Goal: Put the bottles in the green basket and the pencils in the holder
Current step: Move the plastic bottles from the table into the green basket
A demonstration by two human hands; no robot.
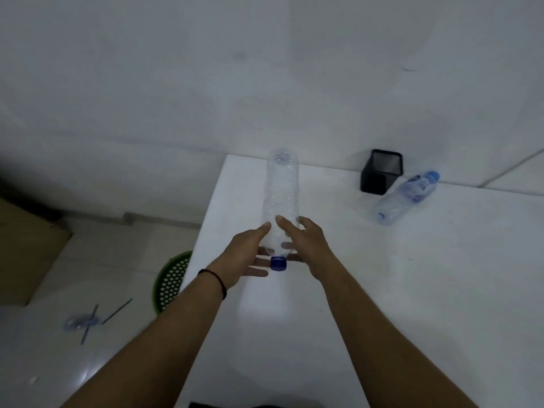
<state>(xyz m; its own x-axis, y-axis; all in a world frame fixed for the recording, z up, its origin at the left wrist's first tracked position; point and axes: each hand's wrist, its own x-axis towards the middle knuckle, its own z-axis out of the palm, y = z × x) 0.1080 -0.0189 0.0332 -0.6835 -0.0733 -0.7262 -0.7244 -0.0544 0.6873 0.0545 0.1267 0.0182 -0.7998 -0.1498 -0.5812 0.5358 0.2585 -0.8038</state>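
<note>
the large bottle [281,198] is clear, thin, ribbed plastic with a glossy dark blue plastic cap [278,263], and the smaller bottle [404,198] lying on the table [412,290] is the same clear plastic with a light blue cap and a shiny printed label. the table top looks smooth, matt white, the holder [380,171] is matt black, seemingly fine mesh, and the green basket [170,282] is perforated plastic. the floor [73,363] is glossy pale tile, and a cardboard-like matt brown box [26,254] sits on it.

This looks like a plain room in a home or a small office. It has bare white walls [265,69], a shiny tiled floor [88,260], a white table [412,290] and a cardboard box [26,251] on the floor.
</note>
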